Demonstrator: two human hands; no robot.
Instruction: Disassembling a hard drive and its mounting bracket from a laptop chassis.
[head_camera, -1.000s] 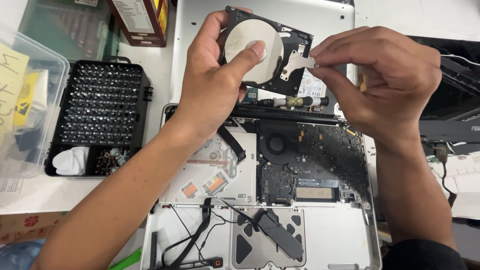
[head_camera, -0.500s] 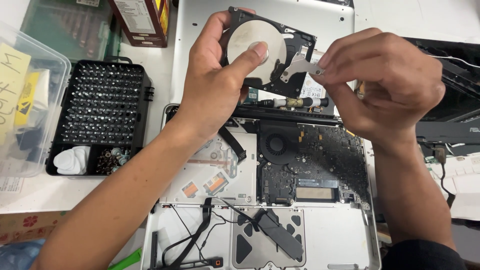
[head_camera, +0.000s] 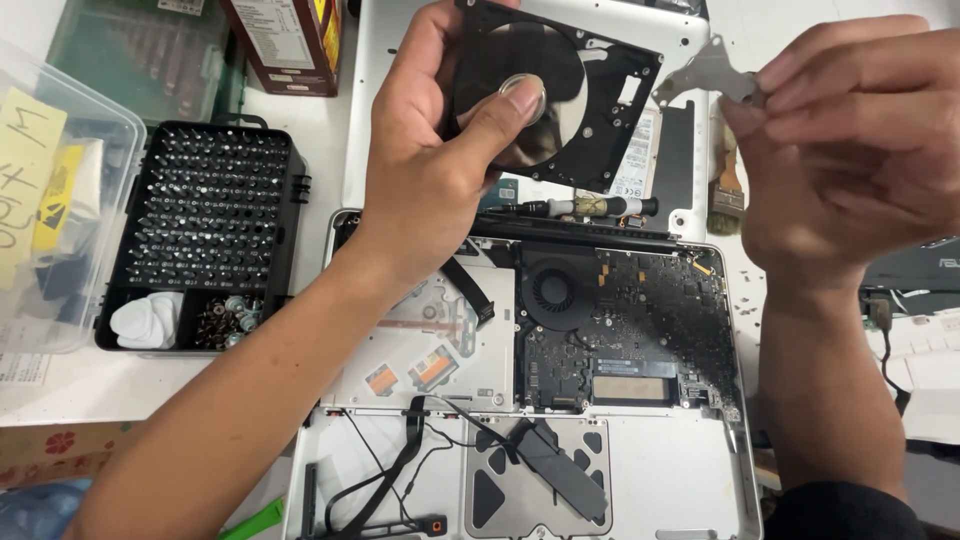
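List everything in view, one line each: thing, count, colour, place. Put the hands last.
opened hard drive: 1, black with shiny platter, top centre, in the left hand
metal arm piece: 1, silver, top right, pinched by the right hand, apart from the drive
opened laptop: 1, silver shell, dark board and fan, centre and bottom
screwdriver bit case: 1, black, left of the laptop
clear plastic bin: 1, with yellow notes, far left
carton: 1, dark red, top left
brush: 1, tan bristles, below the right hand's fingers
screwdriver: 1, black, along the laptop's top edge
left hand: thumb on the platter hub
right hand: fingertips closed on the metal piece
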